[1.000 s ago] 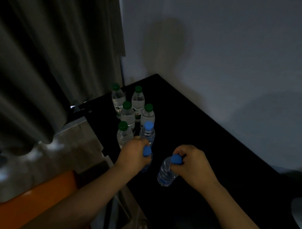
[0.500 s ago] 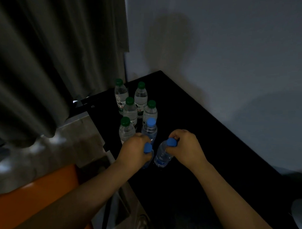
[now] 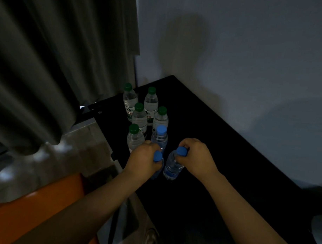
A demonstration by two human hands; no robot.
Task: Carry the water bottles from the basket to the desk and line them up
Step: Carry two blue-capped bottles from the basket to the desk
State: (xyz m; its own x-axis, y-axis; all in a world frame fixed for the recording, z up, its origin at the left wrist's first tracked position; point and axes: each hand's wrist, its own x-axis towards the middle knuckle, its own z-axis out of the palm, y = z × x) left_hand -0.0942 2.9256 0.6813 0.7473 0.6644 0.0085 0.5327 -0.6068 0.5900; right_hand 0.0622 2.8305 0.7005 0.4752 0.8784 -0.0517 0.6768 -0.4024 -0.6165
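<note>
Left grip (image 3: 144,157) and right grip (image 3: 197,156) each curl round a blue-cap neck, left bottle (image 3: 157,156) and right bottle (image 3: 173,165) near the bench's (image 3: 228,160) left edge, tons of bare top rightward.

Six clear plastic bottles (image 3: 139,119) stand paired on the black surface (image 3: 219,160). Two further bottles (image 3: 173,166) are side by side just before them.

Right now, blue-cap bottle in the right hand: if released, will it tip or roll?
Likely tips: the blue-cap bottle leans, held only at its cap by the right hand. Being round, it would probably roll on the smooth desk. Thin clear plastic may dent if squeezed.
</note>
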